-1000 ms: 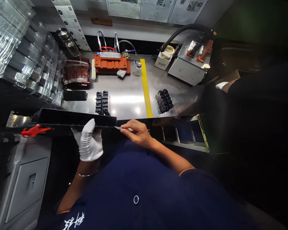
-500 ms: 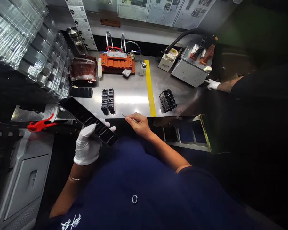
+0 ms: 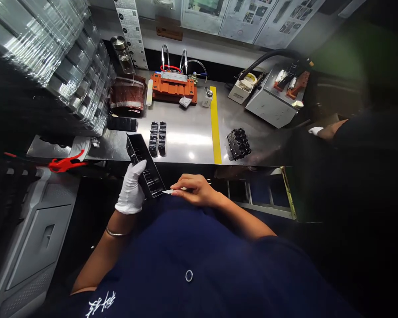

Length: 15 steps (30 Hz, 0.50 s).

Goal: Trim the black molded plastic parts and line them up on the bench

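Note:
My left hand, in a white glove, is closed around a long black plastic tray with ribs inside. The tray is tilted, its hollow side towards me, in front of the bench edge. In my bare right hand is a small knife, pinched between thumb and fingers. Its pale pointed blade is at the tray's lower right corner; I cannot tell whether they touch. Two black ribbed plastic strips stand side by side on the bench, just beyond the tray.
On the steel bench are a yellow tape line, a black plastic part, an orange fixture, a dispenser bottle, a phone and a grey machine. Wrapped stacks rise at left. Another person's gloved hand is at right.
The tray has turned so its ribbed inside shows more. My right hand has moved down, bringing the knife to the tray's lower corner. The camera view has shifted slightly.

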Each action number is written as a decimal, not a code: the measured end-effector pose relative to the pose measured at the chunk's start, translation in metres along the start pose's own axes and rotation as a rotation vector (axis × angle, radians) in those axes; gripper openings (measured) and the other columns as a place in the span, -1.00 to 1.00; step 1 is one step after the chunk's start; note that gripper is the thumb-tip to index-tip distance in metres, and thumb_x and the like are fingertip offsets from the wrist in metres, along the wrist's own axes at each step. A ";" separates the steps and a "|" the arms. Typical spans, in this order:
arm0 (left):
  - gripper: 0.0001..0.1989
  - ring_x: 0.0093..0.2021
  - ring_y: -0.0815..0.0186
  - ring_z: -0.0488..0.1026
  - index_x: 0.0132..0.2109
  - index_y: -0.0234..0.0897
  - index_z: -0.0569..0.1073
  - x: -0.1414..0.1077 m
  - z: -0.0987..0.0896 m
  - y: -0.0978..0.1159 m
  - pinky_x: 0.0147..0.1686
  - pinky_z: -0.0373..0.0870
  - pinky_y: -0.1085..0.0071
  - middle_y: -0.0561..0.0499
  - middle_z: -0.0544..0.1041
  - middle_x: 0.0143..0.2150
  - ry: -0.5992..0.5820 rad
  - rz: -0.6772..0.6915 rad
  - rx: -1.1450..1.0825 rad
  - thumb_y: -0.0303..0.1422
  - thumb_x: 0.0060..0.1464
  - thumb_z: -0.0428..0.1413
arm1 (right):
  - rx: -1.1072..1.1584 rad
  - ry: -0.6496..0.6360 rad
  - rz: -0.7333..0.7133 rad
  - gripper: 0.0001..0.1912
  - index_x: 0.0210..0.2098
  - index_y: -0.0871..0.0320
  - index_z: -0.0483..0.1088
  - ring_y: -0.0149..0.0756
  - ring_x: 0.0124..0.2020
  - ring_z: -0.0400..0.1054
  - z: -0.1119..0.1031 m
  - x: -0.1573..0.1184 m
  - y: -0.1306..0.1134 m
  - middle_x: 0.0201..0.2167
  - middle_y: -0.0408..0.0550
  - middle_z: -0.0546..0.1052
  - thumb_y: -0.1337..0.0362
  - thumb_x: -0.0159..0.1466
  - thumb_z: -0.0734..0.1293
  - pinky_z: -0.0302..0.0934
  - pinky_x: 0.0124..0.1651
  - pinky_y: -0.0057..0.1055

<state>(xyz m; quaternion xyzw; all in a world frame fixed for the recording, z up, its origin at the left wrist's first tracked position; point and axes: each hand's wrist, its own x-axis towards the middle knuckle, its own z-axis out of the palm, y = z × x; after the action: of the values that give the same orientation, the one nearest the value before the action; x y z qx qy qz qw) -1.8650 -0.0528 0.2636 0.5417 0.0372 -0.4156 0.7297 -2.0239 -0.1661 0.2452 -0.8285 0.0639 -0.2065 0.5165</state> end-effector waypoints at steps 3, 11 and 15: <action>-0.69 -0.34 0.31 0.49 -0.17 -0.22 0.57 -0.001 -0.004 -0.002 -0.35 0.47 0.43 0.05 0.57 -0.30 -0.064 0.020 0.062 -0.17 -0.06 0.33 | -0.034 0.023 -0.023 -0.77 -0.25 0.17 0.60 -0.39 -0.44 0.43 -0.003 0.005 0.005 -0.41 -0.01 0.58 0.15 0.32 0.38 0.29 -0.39 -0.46; -0.58 -0.19 0.15 0.55 -0.05 -0.29 0.57 -0.006 -0.003 0.006 -0.20 0.49 0.34 -0.07 0.60 -0.18 -0.291 -0.038 0.201 -0.19 -0.05 0.34 | -0.139 0.095 -0.010 -0.70 -0.24 0.18 0.60 -0.39 -0.43 0.41 -0.014 0.029 0.020 -0.38 -0.01 0.57 0.08 0.33 0.35 0.29 -0.35 -0.44; -0.54 -0.14 0.12 0.53 -0.01 -0.29 0.55 -0.005 -0.005 0.015 -0.16 0.45 0.32 -0.09 0.60 -0.15 -0.442 -0.061 0.285 -0.17 -0.04 0.34 | -0.190 0.145 0.002 -0.71 -0.24 0.17 0.60 -0.42 -0.45 0.37 -0.018 0.041 0.028 -0.39 -0.04 0.56 0.08 0.33 0.36 0.25 -0.37 -0.46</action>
<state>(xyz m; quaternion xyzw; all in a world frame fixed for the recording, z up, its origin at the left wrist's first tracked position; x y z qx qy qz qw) -1.8563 -0.0448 0.2754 0.5339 -0.1655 -0.5467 0.6234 -1.9913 -0.2072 0.2389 -0.8565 0.1209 -0.2585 0.4300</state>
